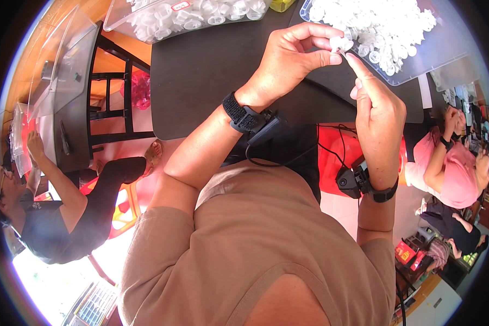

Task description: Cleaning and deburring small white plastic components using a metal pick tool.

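Note:
Over the dark table, my left hand pinches a small white translucent plastic part between thumb and fingers. My right hand is close beside it on the right. Its index finger is stretched out, with the tip at the lower side of the part, while the thumb and other fingers are curled in. Whether anything lies inside those curled fingers is hidden. Just beyond both hands, a clear tray with a bluish rim bears a heap of similar white parts.
At the far left of the black table stands a clear bin of white plastic pieces. Black devices are strapped to both my wrists, with a cable hanging below. A person sits at the left; another in pink works at the right.

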Demonstrator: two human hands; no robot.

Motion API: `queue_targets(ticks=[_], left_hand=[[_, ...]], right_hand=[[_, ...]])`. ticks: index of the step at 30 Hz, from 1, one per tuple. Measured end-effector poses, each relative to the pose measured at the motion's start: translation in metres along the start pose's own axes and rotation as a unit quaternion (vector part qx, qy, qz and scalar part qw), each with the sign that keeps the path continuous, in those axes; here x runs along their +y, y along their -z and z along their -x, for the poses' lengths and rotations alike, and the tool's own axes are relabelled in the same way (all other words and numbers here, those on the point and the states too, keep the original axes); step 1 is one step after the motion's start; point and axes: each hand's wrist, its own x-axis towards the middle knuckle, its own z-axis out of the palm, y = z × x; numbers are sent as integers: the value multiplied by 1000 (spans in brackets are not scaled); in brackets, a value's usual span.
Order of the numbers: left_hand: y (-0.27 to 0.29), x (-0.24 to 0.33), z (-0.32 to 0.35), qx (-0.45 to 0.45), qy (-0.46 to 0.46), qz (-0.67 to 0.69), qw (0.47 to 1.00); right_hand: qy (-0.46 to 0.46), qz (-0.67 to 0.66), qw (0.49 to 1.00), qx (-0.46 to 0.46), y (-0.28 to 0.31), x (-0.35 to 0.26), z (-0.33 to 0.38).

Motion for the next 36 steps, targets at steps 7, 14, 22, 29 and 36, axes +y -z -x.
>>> queue_targets(ticks=[7, 14, 22, 29, 36], left_hand=[[0, 0, 1, 5, -11, -24, 1000], [2, -3, 2, 8, -13, -66, 998], [5, -9, 3, -14, 25, -91, 995], [9, -3, 3, -27, 44, -3, 999], [5, 3, 3, -9, 102, 162, 981]], right_hand=[[4, 21, 1000, -16, 2, -2, -3], [22, 123, 990, -65, 10, -5, -9], [24, 212, 971, -108, 9, -7, -11], [14, 57, 996, -61, 11, -5, -6], [-40, -112, 992, 39, 15, 7, -2]])
